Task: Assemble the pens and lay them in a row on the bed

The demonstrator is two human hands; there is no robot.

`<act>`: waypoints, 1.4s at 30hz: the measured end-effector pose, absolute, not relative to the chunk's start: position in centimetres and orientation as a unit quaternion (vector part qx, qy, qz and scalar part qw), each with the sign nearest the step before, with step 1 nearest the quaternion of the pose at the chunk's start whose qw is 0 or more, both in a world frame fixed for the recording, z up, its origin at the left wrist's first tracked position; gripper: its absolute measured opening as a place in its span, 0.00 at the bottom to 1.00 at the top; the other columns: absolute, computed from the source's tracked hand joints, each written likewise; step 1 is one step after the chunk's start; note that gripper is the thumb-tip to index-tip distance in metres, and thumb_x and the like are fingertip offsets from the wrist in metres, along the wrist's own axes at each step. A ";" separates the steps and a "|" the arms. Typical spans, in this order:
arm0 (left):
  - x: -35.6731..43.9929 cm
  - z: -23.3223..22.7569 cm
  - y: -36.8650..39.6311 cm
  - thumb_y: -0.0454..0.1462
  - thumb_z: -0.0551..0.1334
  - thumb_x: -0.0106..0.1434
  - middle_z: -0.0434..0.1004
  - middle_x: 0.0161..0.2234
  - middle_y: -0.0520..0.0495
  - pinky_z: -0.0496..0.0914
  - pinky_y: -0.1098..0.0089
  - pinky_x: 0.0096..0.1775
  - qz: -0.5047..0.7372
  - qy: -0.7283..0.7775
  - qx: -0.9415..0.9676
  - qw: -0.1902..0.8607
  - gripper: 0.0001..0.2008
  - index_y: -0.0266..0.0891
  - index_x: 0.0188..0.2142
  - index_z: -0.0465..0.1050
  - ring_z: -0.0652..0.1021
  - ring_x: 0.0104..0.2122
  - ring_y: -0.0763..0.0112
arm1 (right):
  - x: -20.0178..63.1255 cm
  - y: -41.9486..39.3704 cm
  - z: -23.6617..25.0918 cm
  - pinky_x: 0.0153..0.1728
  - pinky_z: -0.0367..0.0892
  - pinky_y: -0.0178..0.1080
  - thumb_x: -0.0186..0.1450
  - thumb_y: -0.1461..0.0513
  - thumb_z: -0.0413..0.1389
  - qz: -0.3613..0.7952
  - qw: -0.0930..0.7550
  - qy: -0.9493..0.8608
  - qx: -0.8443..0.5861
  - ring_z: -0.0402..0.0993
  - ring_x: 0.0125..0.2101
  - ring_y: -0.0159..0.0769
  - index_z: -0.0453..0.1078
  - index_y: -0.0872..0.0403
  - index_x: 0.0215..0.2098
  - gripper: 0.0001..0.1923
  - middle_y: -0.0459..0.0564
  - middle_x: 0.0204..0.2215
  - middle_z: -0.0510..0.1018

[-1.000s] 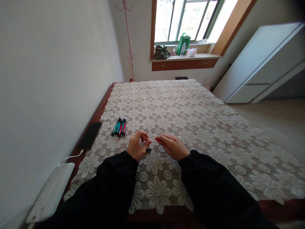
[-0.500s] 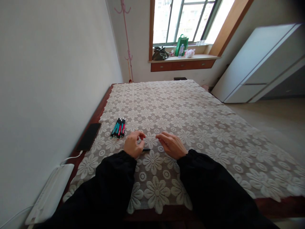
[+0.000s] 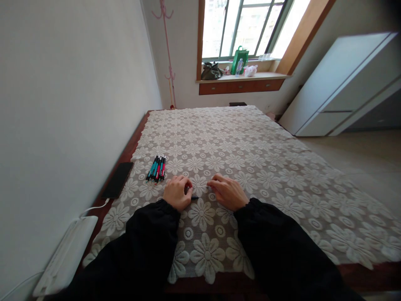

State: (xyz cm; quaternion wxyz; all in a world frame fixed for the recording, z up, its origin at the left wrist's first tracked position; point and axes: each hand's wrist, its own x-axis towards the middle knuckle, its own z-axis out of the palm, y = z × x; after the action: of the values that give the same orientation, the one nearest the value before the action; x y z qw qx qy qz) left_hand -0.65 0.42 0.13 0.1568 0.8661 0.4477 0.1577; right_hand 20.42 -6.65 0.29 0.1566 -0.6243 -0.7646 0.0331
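While the right hand (image 3: 228, 192) pinches one end of a thin white rod (image 3: 200, 187) between its fingertips, the left hand (image 3: 177, 193) curls thumb and fingers around the other end; whether the left grips the rod or only meets it cannot be told. The rod is to the right of the pens (image 3: 156, 168) and slightly nearer the person, spanning the gap between the two hands.

As for progress, the pens lie gathered side by side on the cloth (image 3: 266, 167), in teal and red with black parts, and neither hand touches them. They look whole, but at this size it is unclear whether they have been dealt with or are waiting. A small dark piece (image 3: 194, 197) rests on the cloth to the right of the pens and nearer the person, just beside the left thumb and partly hidden by it. It lies apart from the rod, so the handling seems only partway along: the rod is not yet set down, and the piece is not in use. To the left of the pens, the phone (image 3: 117, 179) lies untouched at the surface's (image 3: 134, 136) edge.
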 end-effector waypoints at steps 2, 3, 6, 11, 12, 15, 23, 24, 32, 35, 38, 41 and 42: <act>-0.7 0.0 0.5 0.36 0.61 0.61 0.76 0.39 0.47 0.64 0.62 0.45 0.163 0.443 0.867 0.158 0.02 0.42 0.34 0.73 0.72 0.44 0.62 | 20.4 -6.7 0.3 0.35 0.60 0.35 0.69 0.65 0.50 0.038 0.157 -0.762 -0.627 0.72 0.34 0.32 0.76 0.48 0.45 0.14 0.48 0.40 0.75; -0.7 -0.1 0.5 0.36 0.61 0.61 0.76 0.39 0.47 0.64 0.62 0.45 0.167 0.439 0.868 0.159 0.02 0.42 0.34 0.73 0.73 0.43 0.61 | 20.4 -6.7 0.3 0.35 0.60 0.35 0.69 0.65 0.50 0.039 0.160 -0.761 -0.628 0.72 0.34 0.33 0.76 0.49 0.45 0.14 0.48 0.40 0.75; -0.8 -0.4 0.6 0.35 0.61 0.61 0.76 0.39 0.47 0.64 0.61 0.44 0.184 0.429 0.869 0.164 0.02 0.43 0.34 0.73 0.73 0.42 0.60 | 20.4 -6.7 0.4 0.35 0.61 0.36 0.69 0.65 0.50 0.038 0.169 -0.760 -0.627 0.72 0.34 0.33 0.76 0.49 0.44 0.14 0.49 0.40 0.76; -0.9 -0.6 0.8 0.35 0.62 0.60 0.76 0.38 0.47 0.65 0.61 0.43 0.199 0.416 0.871 0.168 0.02 0.43 0.33 0.73 0.73 0.43 0.60 | 20.4 -6.7 0.3 0.34 0.61 0.35 0.69 0.65 0.50 0.040 0.177 -0.761 -0.622 0.72 0.34 0.33 0.76 0.49 0.44 0.13 0.49 0.39 0.75; -0.9 -0.6 0.8 0.35 0.62 0.61 0.76 0.38 0.47 0.65 0.61 0.43 0.199 0.415 0.871 0.169 0.02 0.43 0.33 0.73 0.73 0.43 0.60 | 20.4 -6.7 0.3 0.34 0.61 0.35 0.69 0.65 0.50 0.041 0.177 -0.762 -0.622 0.72 0.34 0.33 0.76 0.49 0.44 0.13 0.49 0.39 0.75; -0.9 -0.6 0.7 0.35 0.61 0.62 0.76 0.38 0.47 0.65 0.61 0.43 0.203 0.419 0.868 0.175 0.02 0.43 0.33 0.73 0.74 0.42 0.60 | 20.4 -6.6 0.3 0.34 0.61 0.35 0.69 0.65 0.50 0.041 0.175 -0.762 -0.622 0.72 0.34 0.33 0.76 0.49 0.44 0.13 0.49 0.39 0.75; -0.8 -0.5 0.6 0.35 0.60 0.63 0.77 0.39 0.47 0.64 0.60 0.43 0.201 0.424 0.864 0.182 0.03 0.43 0.35 0.74 0.74 0.43 0.59 | 20.4 -6.7 0.1 0.34 0.61 0.35 0.69 0.65 0.50 0.047 0.190 -0.766 -0.612 0.72 0.34 0.33 0.76 0.48 0.44 0.13 0.48 0.39 0.75; -0.8 -0.5 0.6 0.35 0.60 0.63 0.77 0.39 0.47 0.64 0.60 0.43 0.202 0.424 0.864 0.184 0.03 0.43 0.34 0.74 0.74 0.43 0.59 | 20.3 -6.7 0.1 0.34 0.61 0.35 0.69 0.65 0.50 0.048 0.194 -0.766 -0.611 0.72 0.34 0.33 0.76 0.48 0.44 0.13 0.48 0.39 0.75; -0.8 -0.6 0.7 0.35 0.60 0.63 0.77 0.39 0.47 0.64 0.60 0.43 0.200 0.420 0.868 0.174 0.04 0.43 0.35 0.73 0.74 0.43 0.60 | 20.4 -6.7 0.3 0.35 0.62 0.35 0.68 0.65 0.50 0.054 0.198 -0.762 -0.615 0.73 0.35 0.34 0.76 0.49 0.44 0.13 0.48 0.40 0.76; -0.8 -0.7 0.7 0.35 0.60 0.62 0.77 0.39 0.47 0.65 0.61 0.43 0.206 0.420 0.866 0.176 0.03 0.43 0.35 0.74 0.74 0.42 0.60 | 20.4 -6.7 0.3 0.35 0.62 0.35 0.68 0.65 0.51 0.056 0.199 -0.761 -0.615 0.73 0.35 0.33 0.76 0.48 0.44 0.13 0.48 0.40 0.76; -0.8 -0.8 0.7 0.35 0.60 0.62 0.77 0.39 0.47 0.65 0.61 0.43 0.205 0.418 0.867 0.176 0.03 0.43 0.34 0.73 0.74 0.42 0.60 | 20.4 -6.7 0.3 0.35 0.62 0.35 0.68 0.65 0.51 0.055 0.197 -0.760 -0.617 0.73 0.35 0.33 0.76 0.49 0.44 0.13 0.48 0.40 0.76; -0.8 -0.8 0.6 0.35 0.60 0.63 0.77 0.39 0.47 0.64 0.61 0.43 0.207 0.418 0.868 0.173 0.03 0.44 0.35 0.73 0.74 0.43 0.60 | 20.4 -6.7 0.3 0.34 0.61 0.35 0.68 0.64 0.51 0.053 0.195 -0.759 -0.619 0.73 0.34 0.34 0.76 0.49 0.44 0.12 0.48 0.40 0.76; -0.8 -0.7 0.6 0.35 0.60 0.63 0.78 0.39 0.47 0.64 0.61 0.43 0.208 0.418 0.867 0.173 0.03 0.44 0.35 0.73 0.74 0.43 0.60 | 20.4 -6.7 0.2 0.34 0.61 0.35 0.68 0.64 0.51 0.053 0.196 -0.758 -0.620 0.73 0.35 0.34 0.75 0.49 0.44 0.12 0.48 0.40 0.76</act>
State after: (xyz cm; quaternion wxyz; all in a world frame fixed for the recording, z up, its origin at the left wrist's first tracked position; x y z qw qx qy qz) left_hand -0.80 0.61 -0.75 0.1728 0.8674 0.4176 0.2084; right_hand 20.39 -6.72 0.24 0.1956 -0.6197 -0.7582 0.0528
